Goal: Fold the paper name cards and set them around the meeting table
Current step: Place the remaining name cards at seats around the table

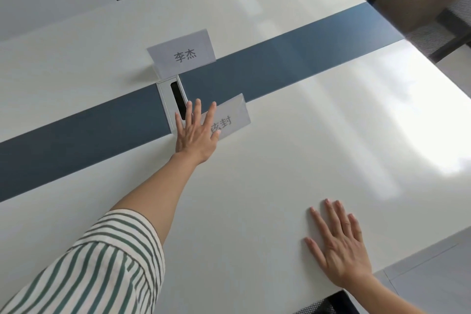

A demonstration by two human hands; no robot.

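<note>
L hand (195,135) splayed, fingertips on near name card (230,116) mid-table; R hand (340,245) flat, empty, near edge. Nudge gently, keep fold upright.

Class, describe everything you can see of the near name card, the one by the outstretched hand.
The near card is white paper, folded and standing on the white table at the near edge of the blue strip. Its printed face, with dark characters, looks toward the camera. The left hand, fingers spread open, covers its left end and part of the print. The far card stands apart from it.
</note>
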